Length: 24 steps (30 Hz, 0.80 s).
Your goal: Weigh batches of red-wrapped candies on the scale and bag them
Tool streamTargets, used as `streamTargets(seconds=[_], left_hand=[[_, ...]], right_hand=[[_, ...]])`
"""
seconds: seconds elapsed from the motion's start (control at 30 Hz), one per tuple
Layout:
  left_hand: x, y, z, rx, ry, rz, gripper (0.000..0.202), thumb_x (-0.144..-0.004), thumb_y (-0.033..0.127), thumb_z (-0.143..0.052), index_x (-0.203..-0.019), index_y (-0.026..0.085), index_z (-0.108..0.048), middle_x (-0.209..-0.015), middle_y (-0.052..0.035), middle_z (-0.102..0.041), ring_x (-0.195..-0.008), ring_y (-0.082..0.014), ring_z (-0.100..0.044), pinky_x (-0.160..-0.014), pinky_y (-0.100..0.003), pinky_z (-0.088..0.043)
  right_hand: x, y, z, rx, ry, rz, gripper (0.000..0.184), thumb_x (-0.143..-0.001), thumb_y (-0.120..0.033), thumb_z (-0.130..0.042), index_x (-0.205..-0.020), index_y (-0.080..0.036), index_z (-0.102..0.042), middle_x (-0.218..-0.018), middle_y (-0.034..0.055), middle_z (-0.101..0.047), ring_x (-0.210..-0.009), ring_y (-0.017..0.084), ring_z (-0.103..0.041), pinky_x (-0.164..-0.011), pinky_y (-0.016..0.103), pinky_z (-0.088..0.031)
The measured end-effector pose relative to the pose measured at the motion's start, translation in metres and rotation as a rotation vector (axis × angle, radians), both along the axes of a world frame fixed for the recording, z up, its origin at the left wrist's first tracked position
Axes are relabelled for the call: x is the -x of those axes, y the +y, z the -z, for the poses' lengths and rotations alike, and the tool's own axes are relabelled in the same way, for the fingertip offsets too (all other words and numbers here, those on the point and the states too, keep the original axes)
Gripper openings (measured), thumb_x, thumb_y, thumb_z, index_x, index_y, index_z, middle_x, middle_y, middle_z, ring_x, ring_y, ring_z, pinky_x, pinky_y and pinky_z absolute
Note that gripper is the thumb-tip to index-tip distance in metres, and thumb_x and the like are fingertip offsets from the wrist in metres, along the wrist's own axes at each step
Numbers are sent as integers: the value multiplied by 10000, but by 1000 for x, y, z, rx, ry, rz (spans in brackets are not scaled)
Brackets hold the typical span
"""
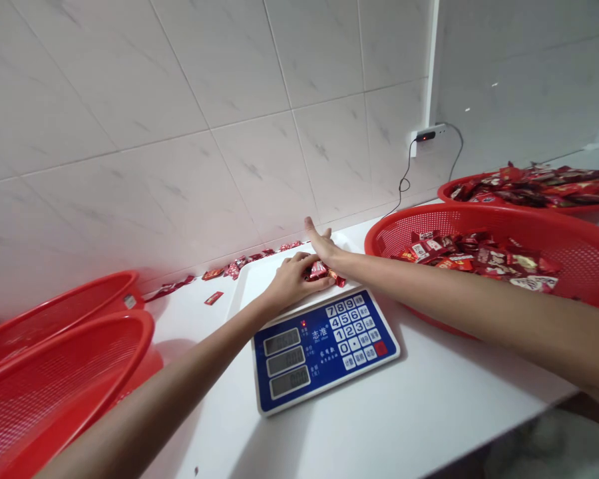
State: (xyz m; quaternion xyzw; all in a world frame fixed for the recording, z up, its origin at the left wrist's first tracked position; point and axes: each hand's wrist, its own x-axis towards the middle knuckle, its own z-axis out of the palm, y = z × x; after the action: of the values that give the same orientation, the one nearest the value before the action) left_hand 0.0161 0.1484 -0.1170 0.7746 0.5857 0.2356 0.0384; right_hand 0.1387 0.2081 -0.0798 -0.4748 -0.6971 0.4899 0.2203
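Observation:
My left hand [294, 283] lies palm down on the white weighing plate [259, 286] of a blue-faced digital price scale [324, 349], its curled fingers against a small heap of red-wrapped sweets [322, 271]. My right hand [320, 243] stands just beyond the heap with its fingers apart, close to the sweets. Whether my left hand grips any of them is hidden by the fingers. The scale's three displays are too dim to read.
A red mesh basket [429, 223] of wrapped sweets stands to the right, with a second full one [479, 183] behind it. Stacked red baskets [64, 379] lie at the left. Loose sweets [239, 266] line the tiled wall. A power strip [429, 136] is mounted above.

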Motion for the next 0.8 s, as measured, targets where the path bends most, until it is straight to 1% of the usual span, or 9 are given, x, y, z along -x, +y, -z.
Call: streamTargets(seconds=[0.07, 0.13, 0.2, 0.3, 0.4, 0.5, 0.57, 0.67, 0.8], left_hand=[[-2, -1, 0, -6, 23, -21, 428, -845, 461, -665, -1217, 253, -698, -1200, -125, -669, -1085, -327, -635, -997, -518, -485], [-4, 0, -1, -14, 36, -42, 377, -837, 418, -666, -1168, 244, -718, -1181, -121, -666, -1026, -309, -644, -967, -493, -496], [-5, 1, -1, -19, 33, -70, 356, -816, 369, -674, -1138, 227, -725, -1164, -123, -669, -985, -299, -651, -927, -467, -515], [-6, 4, -3, -33, -3, -121, 396, -797, 326, -677, -1178, 220, -701, -1146, -120, -682, -980, -302, -660, -898, -450, -529], [-5, 5, -4, -64, -56, -172, 445, -795, 310, -675, -1235, 242, -665, -1169, -112, -690, -1017, -316, -659, -928, -471, -517], [-3, 6, -7, -86, -127, -212, 446, -755, 240, -670, -1201, 254, -667, -1134, -84, -716, -1022, -312, -660, -959, -486, -502], [1, 7, -11, -98, -197, -229, 428, -736, 215, -657, -1161, 251, -669, -1080, -63, -730, -987, -287, -669, -936, -458, -520], [8, 6, -25, -115, -341, -261, 401, -756, 259, -633, -1156, 231, -648, -984, -54, -722, -820, -219, -673, -745, -350, -572], [23, -4, -52, -134, -511, -309, 470, -766, 359, -657, -1215, 226, -620, -817, -28, -664, -548, -131, -566, -470, -237, -488]], right_hand=[[-4, 2, -3, -27, -4, 8, 1000, -925, -776, -69, -1623, -69, 40, -1664, 197, -184, -1518, 326, -244, -1178, 511, -286], [-12, 4, -4, -78, -44, -36, 961, -943, -758, -119, -1618, -75, -141, -1614, 209, -324, -1470, 328, -349, -1164, 463, -321], [-24, 5, -2, -162, -115, -128, 894, -956, -728, -239, -1555, -72, -335, -1508, 231, -478, -1390, 348, -458, -1118, 447, -380], [-42, 4, 4, -283, -169, -359, 783, -918, -628, -492, -1491, -97, -432, -1266, 221, -658, -1171, 351, -621, -969, 442, -493], [-53, 0, 10, -434, -297, -433, 703, -847, -456, -649, -1445, -124, -489, -1260, 209, -640, -1150, 355, -611, -908, 446, -515], [-54, -5, 12, -571, -465, -345, 498, -872, -371, -613, -1287, -95, -625, -1377, 244, -534, -1320, 390, -470, -986, 465, -466], [-54, -6, 12, -588, -477, -336, 393, -861, -360, -629, -1159, -110, -690, -1336, 232, -553, -1306, 381, -478, -979, 450, -465], [-53, -2, 11, -529, -393, -350, 300, -798, -301, -697, -1047, -136, -726, -1145, 183, -653, -1107, 323, -609, -852, 398, -515], [-47, 2, 7, -455, -285, -384, 297, -762, -171, -701, -1054, -126, -736, -1026, 131, -710, -869, 231, -669, -742, 343, -530]])
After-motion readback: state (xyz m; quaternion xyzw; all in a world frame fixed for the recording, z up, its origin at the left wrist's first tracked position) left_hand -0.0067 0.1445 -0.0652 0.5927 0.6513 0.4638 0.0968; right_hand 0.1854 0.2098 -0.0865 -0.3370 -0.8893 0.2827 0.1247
